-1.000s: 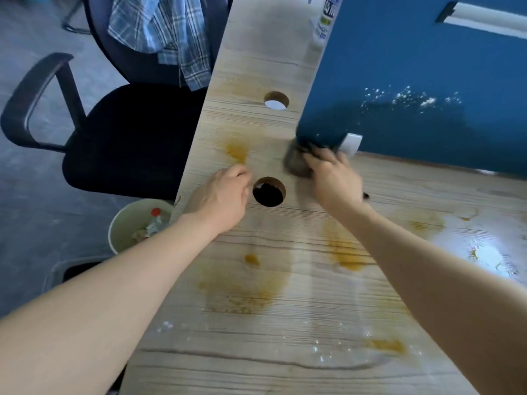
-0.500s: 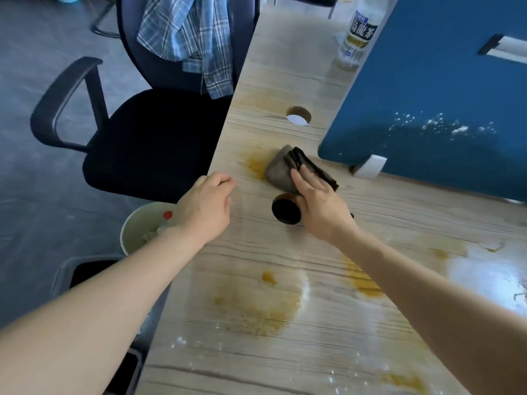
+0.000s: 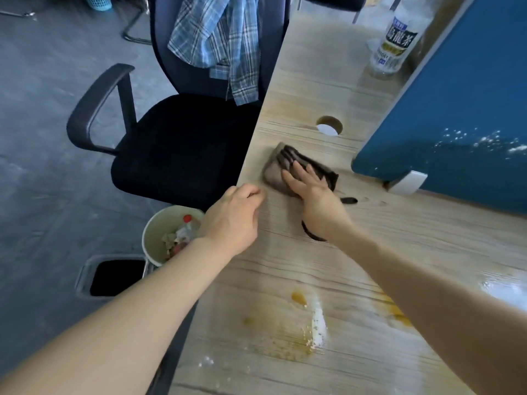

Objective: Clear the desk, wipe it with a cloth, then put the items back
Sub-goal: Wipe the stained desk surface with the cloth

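Moved left since the earlier frame, one grey cloth point(image 3: 281, 169) now lies near the desk point(image 3: 370, 252) edge, pinned under the right hand point(image 3: 316, 195), fingers flat and spread. One left hand point(image 3: 232, 220) rests loosely curled at the edge, holding nothing. Two holes, one bottle point(image 3: 395, 44) and several orange stains point(image 3: 285, 337) show.

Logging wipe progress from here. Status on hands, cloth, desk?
Right hand flat on the cloth, left hand loosely curled at the desk edge. Orange stains unwiped near side. Bottle far end.
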A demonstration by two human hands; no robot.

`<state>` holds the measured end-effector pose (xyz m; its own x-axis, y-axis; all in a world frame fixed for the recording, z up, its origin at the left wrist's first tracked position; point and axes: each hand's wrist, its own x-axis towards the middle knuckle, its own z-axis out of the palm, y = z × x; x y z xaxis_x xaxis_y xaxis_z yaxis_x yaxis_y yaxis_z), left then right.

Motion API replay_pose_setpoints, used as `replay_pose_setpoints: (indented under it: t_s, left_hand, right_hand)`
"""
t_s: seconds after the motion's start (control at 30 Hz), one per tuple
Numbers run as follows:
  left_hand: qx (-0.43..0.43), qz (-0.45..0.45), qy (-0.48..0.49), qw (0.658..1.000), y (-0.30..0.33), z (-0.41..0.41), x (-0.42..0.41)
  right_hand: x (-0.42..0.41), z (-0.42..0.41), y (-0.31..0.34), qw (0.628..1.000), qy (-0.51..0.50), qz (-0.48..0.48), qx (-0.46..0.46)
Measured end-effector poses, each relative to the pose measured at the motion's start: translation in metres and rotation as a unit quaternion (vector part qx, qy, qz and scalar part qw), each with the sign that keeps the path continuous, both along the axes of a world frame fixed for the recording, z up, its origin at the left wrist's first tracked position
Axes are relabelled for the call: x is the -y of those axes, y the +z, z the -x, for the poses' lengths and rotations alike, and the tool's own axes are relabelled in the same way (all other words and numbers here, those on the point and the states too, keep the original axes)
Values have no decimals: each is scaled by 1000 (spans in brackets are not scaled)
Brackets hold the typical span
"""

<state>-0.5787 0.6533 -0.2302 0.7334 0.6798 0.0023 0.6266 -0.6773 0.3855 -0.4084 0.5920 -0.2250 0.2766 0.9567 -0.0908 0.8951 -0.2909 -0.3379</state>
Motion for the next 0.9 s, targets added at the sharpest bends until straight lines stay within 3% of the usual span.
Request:
replay_pose_setpoints:
  t_s: [0.1, 0.33, 0.6, 0.8, 0.9]
  left_hand:
    - [2, 1, -2, 1000, 1, -1, 1]
    - [-8, 10, -9, 1000, 0, 0, -1]
    - [-9, -2, -12, 1000, 2, 1, 1]
    - [-5, 16, -17, 1000, 3, 2, -1]
    - [-12, 9, -16, 1000, 2, 2, 0]
  right_hand:
    - [17, 11, 3, 1000, 24, -6, 13]
    - [-75, -37, 7, 997, -52, 25, 55]
    - [1, 20, 3, 998, 55, -12, 29]
    - [-76, -31, 9, 997, -48, 12, 53]
    - [-54, -4, 5, 999, -13, 7, 49]
